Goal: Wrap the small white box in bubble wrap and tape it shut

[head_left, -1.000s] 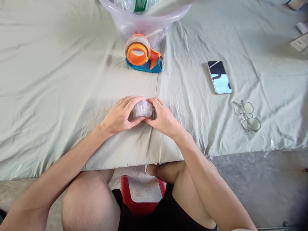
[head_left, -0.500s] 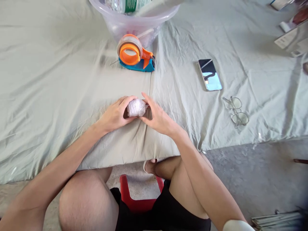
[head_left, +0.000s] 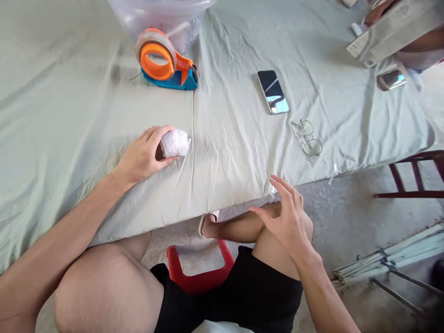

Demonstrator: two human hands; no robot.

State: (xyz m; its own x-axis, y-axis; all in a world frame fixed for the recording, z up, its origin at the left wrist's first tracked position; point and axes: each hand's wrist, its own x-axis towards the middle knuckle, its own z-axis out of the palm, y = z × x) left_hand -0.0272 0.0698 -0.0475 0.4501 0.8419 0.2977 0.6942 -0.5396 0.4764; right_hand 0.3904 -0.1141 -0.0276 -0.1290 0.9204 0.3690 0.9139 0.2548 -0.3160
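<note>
A small bundle wrapped in clear plastic (head_left: 175, 143) lies on the cloth-covered table, and what is inside it cannot be made out. My left hand (head_left: 147, 152) is curled round its left side, thumb in front and fingers behind. Away to the right, my right hand (head_left: 282, 217) hangs over the table's front edge, above my knee, with thumb and fingers apart and nothing between them. Beyond the bundle stands an orange and blue tape dispenser (head_left: 183, 78) carrying a roll of clear tape.
Behind the dispenser is a translucent plastic basin (head_left: 121, 14). A smartphone (head_left: 273, 92) and wire-rimmed glasses (head_left: 307, 136) lie right of centre. A cardboard box (head_left: 374, 46) and another phone (head_left: 393, 79) are at the far right. A dark wooden chair (head_left: 409, 195) stands beyond the table edge.
My right hand has let go of the bundle and drawn back to the right, opening. My left hand still holds the bundle. The camera view has turned to the right.
</note>
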